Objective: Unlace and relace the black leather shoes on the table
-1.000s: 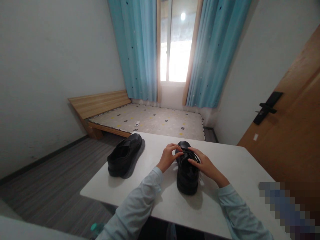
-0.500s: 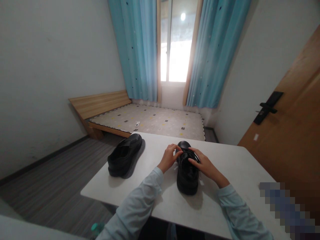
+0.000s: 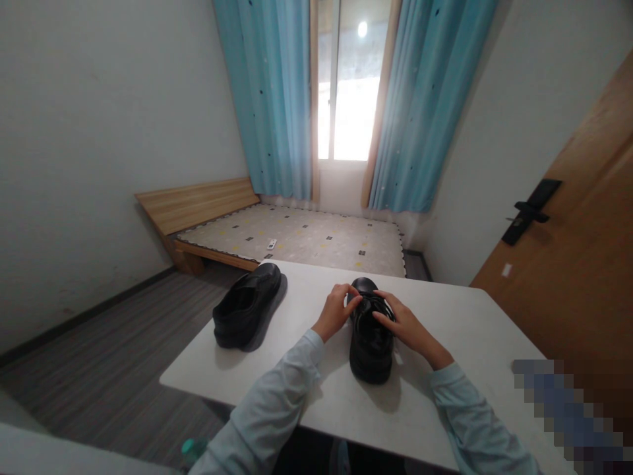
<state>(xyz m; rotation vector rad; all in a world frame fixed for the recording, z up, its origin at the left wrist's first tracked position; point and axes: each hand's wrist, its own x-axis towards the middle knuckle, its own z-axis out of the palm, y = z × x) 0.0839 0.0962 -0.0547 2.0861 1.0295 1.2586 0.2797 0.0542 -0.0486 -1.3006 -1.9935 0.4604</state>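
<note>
A black lace-up shoe (image 3: 370, 363) stands on the white table (image 3: 445, 310) in front of me, its toe pointing away and its heel towards me. My left hand (image 3: 336, 311) is at the shoe's left front, thumb and forefinger pinched on the dark shoelace (image 3: 370, 299). On the other side, my right hand (image 3: 406, 324) grips the shoe's right edge, the thumb over the opening and the fingers near the laces. The exact lace strand in the pinch is too small to make out. A second black shoe (image 3: 247, 307) rests apart at the table's left edge.
Beyond the table is a bed (image 3: 306, 231) with a patterned mattress and a small white object (image 3: 271, 244) on it. A wooden door (image 3: 568, 264) stands at the right. Below the table's left side shows a green bottle cap (image 3: 188, 446). A blurred patch covers the table's right corner.
Both hands stay on the same shoe in nearly the same pose. Only the right fingers have shifted slightly near the laces.
</note>
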